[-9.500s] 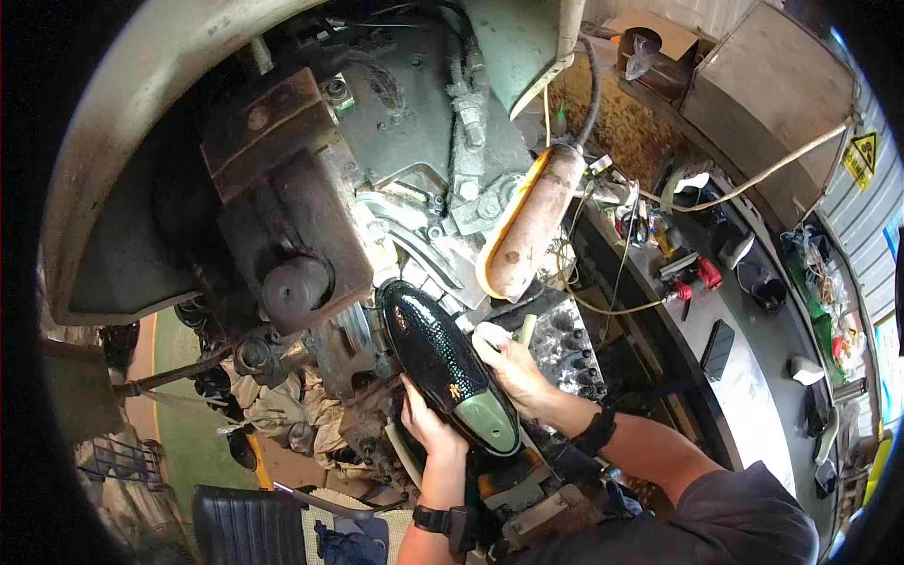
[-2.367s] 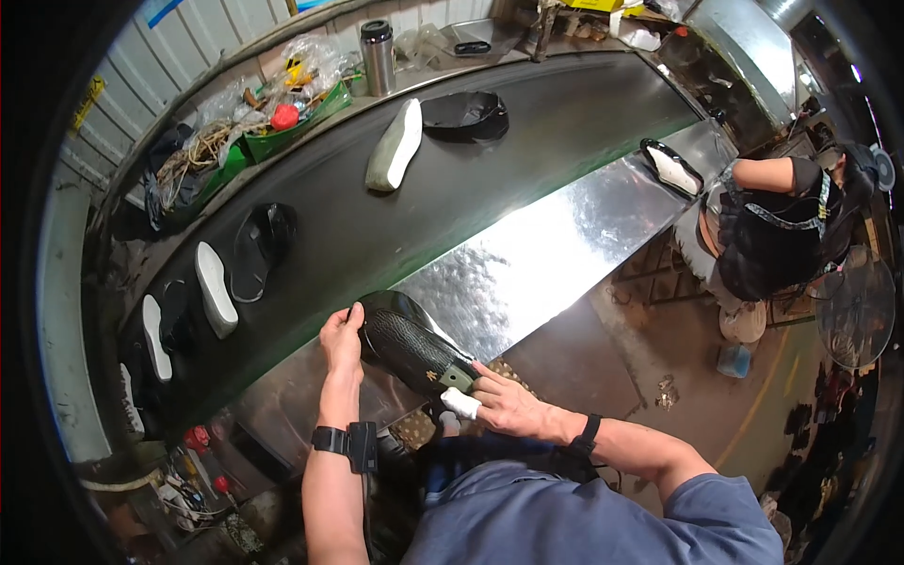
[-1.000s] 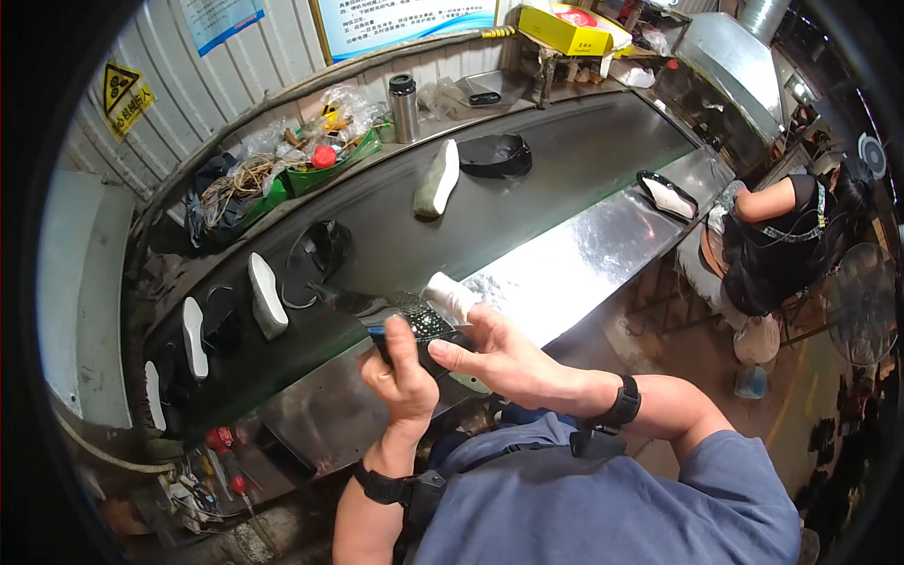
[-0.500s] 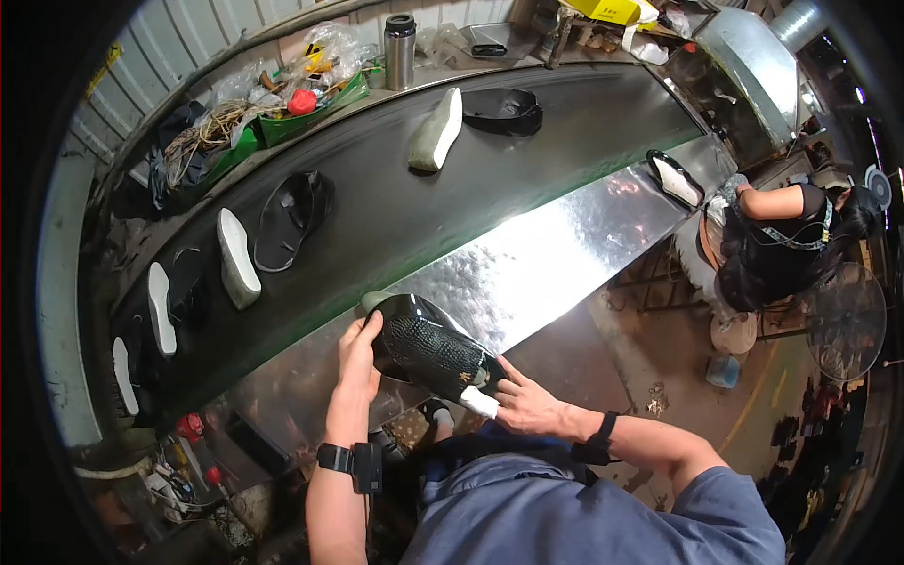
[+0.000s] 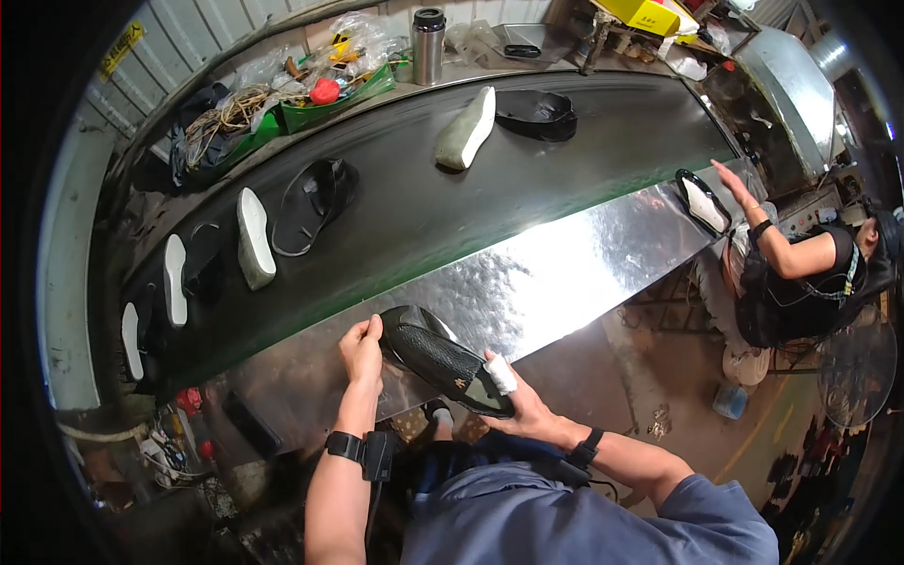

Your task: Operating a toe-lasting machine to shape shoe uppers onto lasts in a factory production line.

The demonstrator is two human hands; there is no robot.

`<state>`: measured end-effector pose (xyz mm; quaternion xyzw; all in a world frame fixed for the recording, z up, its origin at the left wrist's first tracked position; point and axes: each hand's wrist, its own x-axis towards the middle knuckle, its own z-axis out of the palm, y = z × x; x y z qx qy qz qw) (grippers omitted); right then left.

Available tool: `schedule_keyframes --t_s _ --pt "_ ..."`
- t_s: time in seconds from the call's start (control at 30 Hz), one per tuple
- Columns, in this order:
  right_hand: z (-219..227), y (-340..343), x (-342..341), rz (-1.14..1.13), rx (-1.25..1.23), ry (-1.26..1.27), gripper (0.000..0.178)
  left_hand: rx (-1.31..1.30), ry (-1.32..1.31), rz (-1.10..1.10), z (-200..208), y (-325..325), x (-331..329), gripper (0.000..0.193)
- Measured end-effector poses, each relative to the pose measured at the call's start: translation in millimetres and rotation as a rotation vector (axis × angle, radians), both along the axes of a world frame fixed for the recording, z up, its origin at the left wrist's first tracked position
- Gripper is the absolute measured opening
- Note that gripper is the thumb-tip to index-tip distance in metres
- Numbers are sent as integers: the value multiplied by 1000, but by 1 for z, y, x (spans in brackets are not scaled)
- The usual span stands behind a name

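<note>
Between my two hands, over the metal edge of the bench, I hold a black textured leather shoe with a small gold emblem; part of a greenish shoe last shows inside its opening. My left hand grips one end, thumb on top. Closed around the other end is my right hand, with one finger wrapped in white and lying along the shoe's edge. Beyond them on the dark belt lie a last with a white underside and, beside it, a loose black upper.
Farther along stand another last and black upper. A black piece with a white insole lies near a co-worker at the right. Behind the belt are a steel flask and a green tray of clutter.
The shoe has been turned in my hands, so its opening and side show differently. My right wrapped finger has moved up onto its edge. The co-worker's arm has lifted. The whole view has shifted.
</note>
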<state>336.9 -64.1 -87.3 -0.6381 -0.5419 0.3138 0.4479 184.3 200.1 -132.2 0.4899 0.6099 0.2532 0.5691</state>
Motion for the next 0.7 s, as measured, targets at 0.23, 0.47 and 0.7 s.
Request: schedule_keyframes --t_s 0.23,0.47,0.7 --pt "-12 -7 11 125 -25 -149 88 339 540 -238 39 -31 51 55" --pt "-9 14 18 207 80 -110 93 296 402 19 30 -25 26 39" --pt "86 81 -17 286 -401 728 101 301 261 310 126 -33 -67 32"
